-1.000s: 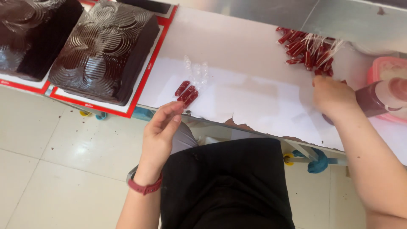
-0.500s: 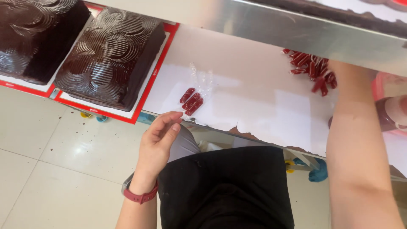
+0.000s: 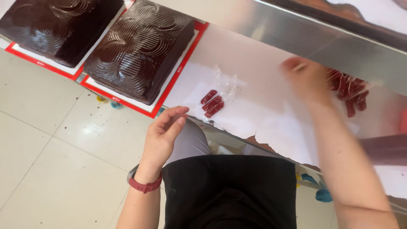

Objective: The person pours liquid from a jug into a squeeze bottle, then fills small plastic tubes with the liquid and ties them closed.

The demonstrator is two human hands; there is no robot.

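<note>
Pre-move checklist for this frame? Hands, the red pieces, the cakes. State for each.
1. Left hand empty, open, held off the counter edge: ok.
2. Right hand at the pile of red pieces: blurred, grip cannot tell.
3. Three red pieces lying side by side on the white sheet, untouched by either hand: ok.
4. Clear wrappers lie beside the three pieces: ok.
5. Two chocolate cakes on their red-edged boards, apart from both hands: ok.
</note>
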